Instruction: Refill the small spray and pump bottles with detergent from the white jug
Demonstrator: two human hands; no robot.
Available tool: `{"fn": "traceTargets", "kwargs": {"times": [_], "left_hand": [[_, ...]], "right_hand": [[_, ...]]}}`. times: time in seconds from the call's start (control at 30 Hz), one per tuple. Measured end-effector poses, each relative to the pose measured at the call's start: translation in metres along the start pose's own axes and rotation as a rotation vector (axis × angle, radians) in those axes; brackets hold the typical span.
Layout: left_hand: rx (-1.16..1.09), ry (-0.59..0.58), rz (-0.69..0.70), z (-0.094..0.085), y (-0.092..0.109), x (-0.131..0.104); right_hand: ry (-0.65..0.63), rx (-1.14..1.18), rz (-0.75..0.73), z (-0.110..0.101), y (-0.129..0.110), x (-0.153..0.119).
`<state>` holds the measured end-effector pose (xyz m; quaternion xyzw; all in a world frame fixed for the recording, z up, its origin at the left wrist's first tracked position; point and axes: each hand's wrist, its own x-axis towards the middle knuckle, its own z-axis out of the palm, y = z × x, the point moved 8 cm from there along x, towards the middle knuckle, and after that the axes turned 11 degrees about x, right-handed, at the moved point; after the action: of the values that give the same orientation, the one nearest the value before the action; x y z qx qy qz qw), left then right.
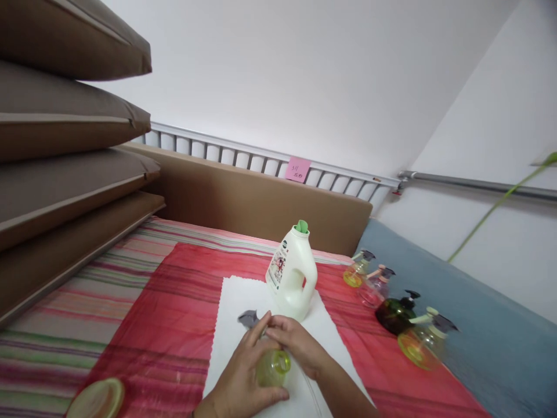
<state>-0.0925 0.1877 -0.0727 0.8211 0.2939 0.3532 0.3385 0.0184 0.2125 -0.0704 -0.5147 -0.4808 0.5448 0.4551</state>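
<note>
My left hand (243,371) is wrapped round a yellow-green clear bottle (270,368) near the bottom centre. Beside it, my right hand (296,342) has its fingers closed at the bottle's upper side; what they pinch is mostly hidden. A grey pump head (248,317) sticks out past the left fingers. Below the right wrist a thin clear tube (311,390) runs over the white cloth (235,296). Just beyond the hands stands a large white jug (292,273) with a handle and a green piece in its open neck.
Several pump bottles stand on the right, among them a dark green one (397,313). A round yellowish lid (98,399) lies at lower left on the red cloth (174,302). Stacked brown cushions (65,128) rise at the left. A pink note (298,169) hangs behind.
</note>
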Motion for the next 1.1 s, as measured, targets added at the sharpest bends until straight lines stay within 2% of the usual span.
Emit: {"fn": "traceTargets", "kwargs": {"times": [0.1, 0.2, 0.4, 0.47, 0.53, 0.63, 0.73, 0.8, 0.93, 1.1], "left_hand": [[-0.051, -0.017, -0.004, 0.003, 0.000, 0.000], [-0.086, 0.005, -0.044, 0.003, -0.005, 0.001], [-0.079, 0.111, -0.156, -0.004, -0.023, 0.002], [-0.070, 0.118, -0.158, -0.004, -0.023, 0.003], [-0.060, 0.118, -0.155, -0.004, -0.022, 0.003], [-0.040, 0.106, -0.156, -0.004, -0.020, 0.003], [-0.012, 0.090, -0.156, -0.006, -0.018, 0.002], [0.003, 0.087, -0.151, -0.007, -0.018, 0.001], [0.024, 0.073, -0.151, -0.007, -0.018, 0.002], [0.033, 0.082, -0.139, -0.007, -0.017, 0.001]], "right_hand": [[0.006, -0.030, 0.013, -0.005, -0.003, -0.006], [0.101, -0.058, -0.012, -0.026, -0.005, -0.008], [0.568, -0.088, -0.196, -0.119, -0.024, -0.005], [0.654, -0.094, -0.232, -0.139, -0.027, 0.002], [0.648, -0.103, -0.240, -0.144, -0.026, 0.018], [0.606, -0.131, -0.209, -0.139, -0.019, 0.044], [0.648, -0.156, -0.199, -0.137, -0.016, 0.060], [0.693, -0.157, -0.222, -0.140, -0.021, 0.061], [0.757, -0.157, -0.274, -0.152, -0.040, 0.038], [0.743, -0.293, -0.263, -0.168, -0.074, -0.031]]}}
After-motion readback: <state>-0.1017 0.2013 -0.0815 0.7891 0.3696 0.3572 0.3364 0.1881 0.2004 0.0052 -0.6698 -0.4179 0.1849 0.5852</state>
